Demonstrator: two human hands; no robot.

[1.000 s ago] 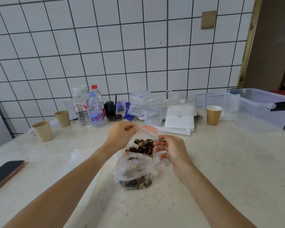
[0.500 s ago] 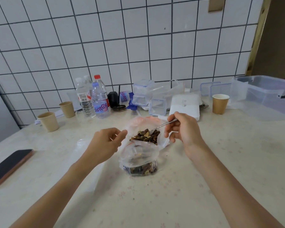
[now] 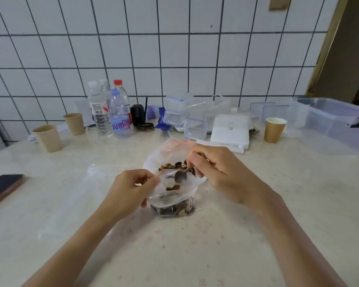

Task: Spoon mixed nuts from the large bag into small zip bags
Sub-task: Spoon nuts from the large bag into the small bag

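A small clear zip bag [image 3: 174, 200] stands at the table's centre with mixed nuts in its bottom. My left hand [image 3: 131, 188] pinches its left rim and holds the mouth wide. My right hand [image 3: 218, 172] grips a metal spoon [image 3: 181, 176], whose bowl tips down over the small bag's mouth. A few nuts [image 3: 173, 187] lie inside, just under the spoon. Right behind stands the large clear bag [image 3: 164, 154] with its heap of mixed nuts [image 3: 174, 165].
Paper cups [image 3: 48, 137] [image 3: 74, 123] [image 3: 275, 129], water bottles [image 3: 119, 112], clear boxes [image 3: 195, 126], a white device [image 3: 230, 131] and a big clear tub [image 3: 332, 123] line the back. A phone [image 3: 3, 186] lies at the left edge. Flat clear bags [image 3: 104, 169] lie left of centre.
My right hand brought the spoon from the large bag over the small bag's mouth and tipped it. My left hand took hold of the small bag's rim.
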